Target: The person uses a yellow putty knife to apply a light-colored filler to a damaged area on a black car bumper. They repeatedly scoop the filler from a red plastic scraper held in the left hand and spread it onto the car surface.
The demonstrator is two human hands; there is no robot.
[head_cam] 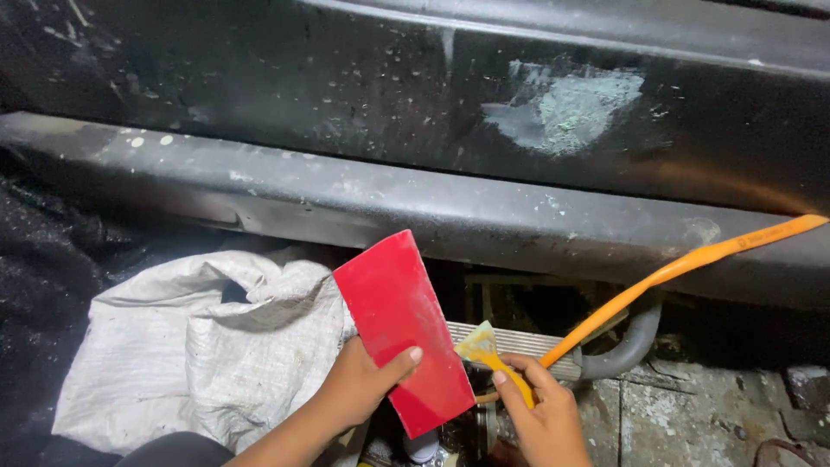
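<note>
Head view: left hand (359,385) grips one red board (402,333); right hand (540,415) grips one yellow scraper (484,350) beside one white sack (207,346), contents hidden.

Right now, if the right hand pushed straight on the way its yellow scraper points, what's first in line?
Likely the red card held by the left hand. The right hand aims the yellow scraper up and left, its blade right beside the card's edge; whether they touch is unclear.
</note>
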